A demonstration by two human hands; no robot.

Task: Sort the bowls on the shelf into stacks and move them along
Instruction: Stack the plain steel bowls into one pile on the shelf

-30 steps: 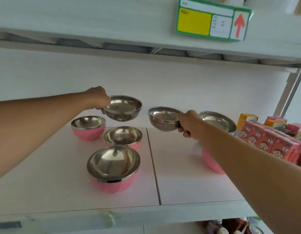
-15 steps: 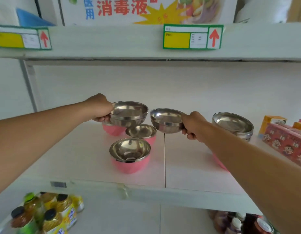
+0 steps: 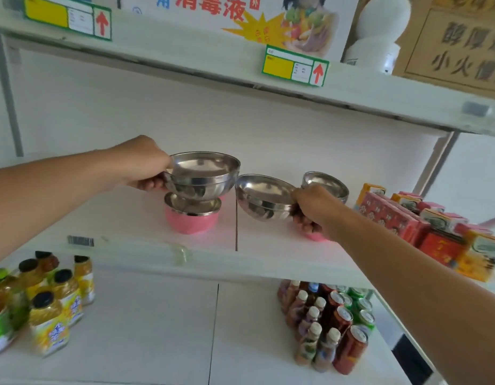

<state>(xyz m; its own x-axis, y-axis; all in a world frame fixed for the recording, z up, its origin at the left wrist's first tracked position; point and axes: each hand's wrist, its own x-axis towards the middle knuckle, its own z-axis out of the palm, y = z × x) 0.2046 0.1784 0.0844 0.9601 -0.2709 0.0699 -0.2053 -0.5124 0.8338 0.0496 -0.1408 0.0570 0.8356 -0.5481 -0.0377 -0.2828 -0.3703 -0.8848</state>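
Note:
My left hand (image 3: 145,165) grips the rim of a steel bowl (image 3: 206,176), held in the air just above a pink bowl (image 3: 192,219) with a steel inside that stands on the white shelf (image 3: 146,232). My right hand (image 3: 310,209) holds a second steel bowl (image 3: 264,200) by its right rim, tilted, also off the shelf. Behind that hand another steel bowl (image 3: 325,184) sits on something mostly hidden; a bit of pink (image 3: 317,237) shows under my wrist. Other pink bowls behind the front one are hidden.
Red and orange drink cartons (image 3: 413,226) fill the shelf's right end. The upper shelf edge (image 3: 185,62) with price tags hangs overhead. Below, yellow juice bottles (image 3: 51,309) stand left and several bottles and cans (image 3: 332,323) right. A metal upright (image 3: 438,159) stands at the back right.
The view has pulled back and lower, so the shelf below has come into sight. Both hands still hold their steel bowls up; the left one now hangs over the front pink bowl.

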